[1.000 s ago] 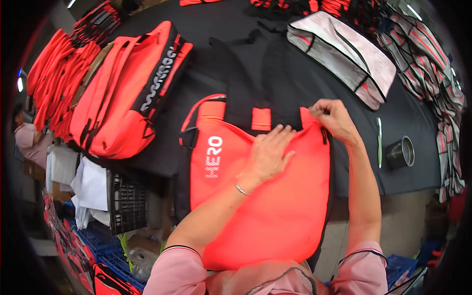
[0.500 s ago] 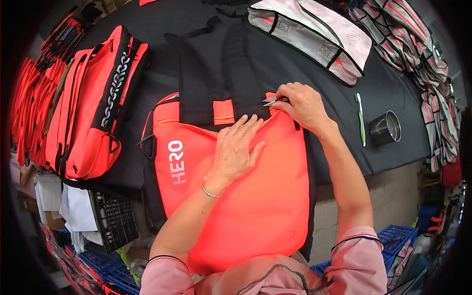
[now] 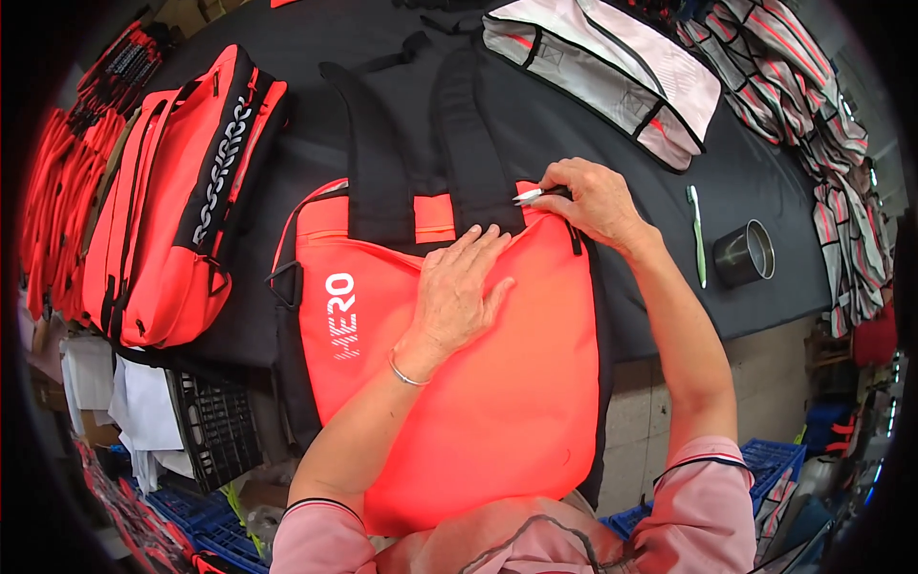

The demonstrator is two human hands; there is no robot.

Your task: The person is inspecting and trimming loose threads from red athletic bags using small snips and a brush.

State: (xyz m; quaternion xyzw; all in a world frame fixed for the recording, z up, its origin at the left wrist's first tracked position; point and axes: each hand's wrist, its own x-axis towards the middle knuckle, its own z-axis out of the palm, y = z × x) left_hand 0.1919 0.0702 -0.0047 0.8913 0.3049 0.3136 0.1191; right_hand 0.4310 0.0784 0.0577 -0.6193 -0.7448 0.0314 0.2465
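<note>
An orange-red bag [image 3: 459, 392] with black shoulder straps [image 3: 378, 153] lies in front of me, its lower end against my body. My left hand [image 3: 461, 287] rests flat on its upper panel, fingers stretched toward the foot of the right strap. At the bag's upper right corner my right hand [image 3: 595, 203] is closed around small thread snips [image 3: 529, 197]. Their silver blades point left, by the seam beside the right strap. A black zip-pull cord [image 3: 575, 239] hangs just below that hand. The fingers partly hide the snips' handles.
A second orange-red bag [image 3: 158, 249] lies at the left, a pale grey-pink one [image 3: 612, 72] at the far right. A toothbrush [image 3: 697, 234] and a metal cup [image 3: 745, 253] stand apart on the black-covered table [image 3: 660, 306]. Bag pieces [image 3: 856, 239] hang over the right edge.
My right hand has shifted very slightly right with the snips, and their blades now look closer together. My left hand stays where it was on the bag.
</note>
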